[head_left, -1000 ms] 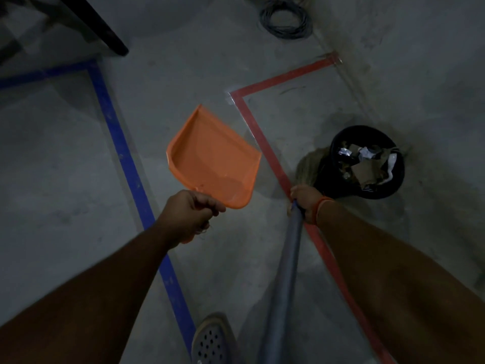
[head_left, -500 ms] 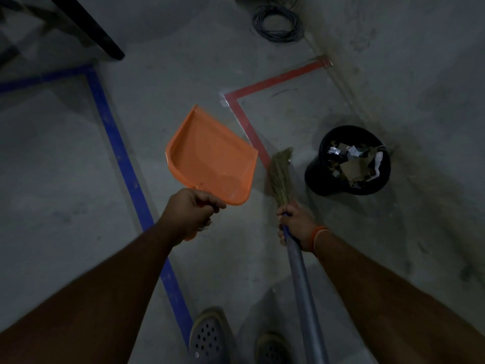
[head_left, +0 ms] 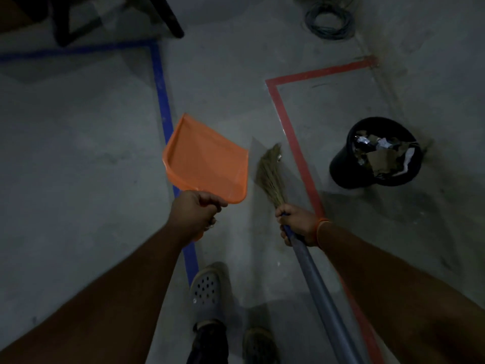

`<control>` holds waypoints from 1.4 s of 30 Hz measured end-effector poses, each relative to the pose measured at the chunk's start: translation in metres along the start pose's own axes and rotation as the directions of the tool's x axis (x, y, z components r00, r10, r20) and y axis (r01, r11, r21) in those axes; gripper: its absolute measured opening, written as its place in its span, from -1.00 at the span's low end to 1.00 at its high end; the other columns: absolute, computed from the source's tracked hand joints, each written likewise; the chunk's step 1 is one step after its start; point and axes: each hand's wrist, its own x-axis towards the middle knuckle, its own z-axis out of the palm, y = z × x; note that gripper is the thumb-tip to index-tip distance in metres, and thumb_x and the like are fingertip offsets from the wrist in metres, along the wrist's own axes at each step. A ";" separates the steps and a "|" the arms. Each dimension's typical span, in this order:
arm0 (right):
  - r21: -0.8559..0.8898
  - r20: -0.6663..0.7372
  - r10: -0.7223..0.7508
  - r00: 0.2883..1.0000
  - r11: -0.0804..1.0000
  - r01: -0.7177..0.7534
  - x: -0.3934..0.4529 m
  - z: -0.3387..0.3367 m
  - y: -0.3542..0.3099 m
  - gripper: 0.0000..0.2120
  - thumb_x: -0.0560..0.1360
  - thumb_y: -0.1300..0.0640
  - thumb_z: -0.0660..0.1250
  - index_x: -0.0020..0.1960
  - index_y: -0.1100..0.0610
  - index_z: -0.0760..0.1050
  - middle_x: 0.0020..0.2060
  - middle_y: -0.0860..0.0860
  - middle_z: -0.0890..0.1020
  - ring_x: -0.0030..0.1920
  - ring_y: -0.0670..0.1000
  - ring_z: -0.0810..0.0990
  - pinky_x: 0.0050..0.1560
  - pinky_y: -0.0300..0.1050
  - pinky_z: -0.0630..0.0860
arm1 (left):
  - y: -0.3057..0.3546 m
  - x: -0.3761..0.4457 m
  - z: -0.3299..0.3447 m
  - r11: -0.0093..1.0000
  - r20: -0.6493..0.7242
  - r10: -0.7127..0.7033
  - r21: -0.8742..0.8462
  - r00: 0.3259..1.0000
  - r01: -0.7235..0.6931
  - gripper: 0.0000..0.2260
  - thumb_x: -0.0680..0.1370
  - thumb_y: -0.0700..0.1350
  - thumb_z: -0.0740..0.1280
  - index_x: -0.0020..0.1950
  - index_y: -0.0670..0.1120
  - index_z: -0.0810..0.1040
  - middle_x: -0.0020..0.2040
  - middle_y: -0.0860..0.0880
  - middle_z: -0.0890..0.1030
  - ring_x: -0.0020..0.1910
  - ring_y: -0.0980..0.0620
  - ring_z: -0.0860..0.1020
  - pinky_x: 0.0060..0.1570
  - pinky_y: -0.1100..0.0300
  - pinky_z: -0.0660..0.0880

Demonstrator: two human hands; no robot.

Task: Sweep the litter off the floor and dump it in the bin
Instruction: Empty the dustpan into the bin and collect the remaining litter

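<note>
A: Where do the task's things lie relative to the hands?

B: The left hand [head_left: 195, 212] is curled round the handle of the orange dustpan [head_left: 207, 160], whose pan extends up and away from the knuckles, held above the concrete floor [head_left: 78, 153]; the right hand [head_left: 298, 224] grips the broom [head_left: 273, 174] where the grey-blue pole meets the straw head; the bristles fan out just beyond the fingers and just right of the dustpan's open edge; the black bin [head_left: 341, 169] stands well apart to the right of both hands, beyond the red tape line [head_left: 296, 153]

A: How do these things look?

B: The dustpan is a shallow tray with raised side walls, its inside showing no litter that can be made out; the broom head is a short bundle of tan fibres, somewhat blurred; the bin is round and dark, tapering toward its base, with crumpled paper and card scraps [head_left: 383, 156] filling its mouth

A: What else appears?

B: A blue tape line [head_left: 161, 101] passes beneath the dustpan and left forearm; an orange band [head_left: 321, 229] circles the right wrist; a grey perforated clog [head_left: 206, 290] sits at the lower centre; a coil of cable [head_left: 329, 21] lies at the top; dark furniture legs [head_left: 168, 17] at the upper left
</note>
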 end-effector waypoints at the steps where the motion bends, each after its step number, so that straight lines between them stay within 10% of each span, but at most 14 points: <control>1: -0.031 0.017 0.003 1.000 1.000 -0.003 -0.007 0.007 0.008 -0.80 0.57 0.38 0.07 -0.06 0.13 0.38 -0.35 0.14 0.37 -0.46 0.06 0.40 -0.46 -0.14 0.42 | -0.013 -0.016 -0.001 1.000 -0.030 -0.011 -0.016 1.000 0.010 -0.72 0.54 -0.41 0.23 -0.06 -0.16 0.71 -0.19 -0.17 0.65 -0.49 0.07 0.51 -0.48 0.22 0.42; 25: -0.529 0.482 0.131 0.866 0.832 0.169 -0.246 0.277 0.369 -0.83 0.55 0.32 0.13 -0.05 0.10 0.43 -0.29 0.21 0.43 -0.42 0.08 0.44 -0.40 -0.09 0.44 | -0.381 -0.523 -0.019 0.944 -0.450 -0.318 -0.234 0.834 0.234 -0.71 0.51 -0.39 0.25 -0.12 -0.11 0.71 -0.21 -0.24 0.66 -0.52 0.10 0.49 -0.53 0.27 0.40; 42: -0.718 0.375 -0.086 0.923 0.603 0.348 -0.349 0.207 0.544 -0.82 0.54 0.30 0.15 -0.02 0.07 0.46 -0.29 0.21 0.44 -0.49 0.06 0.44 -0.42 -0.10 0.45 | -0.513 -0.740 0.093 0.884 -0.543 -0.426 -0.421 0.724 0.204 -0.75 0.54 -0.36 0.28 -0.10 -0.12 0.72 -0.16 -0.24 0.68 -0.45 0.04 0.53 -0.45 0.20 0.46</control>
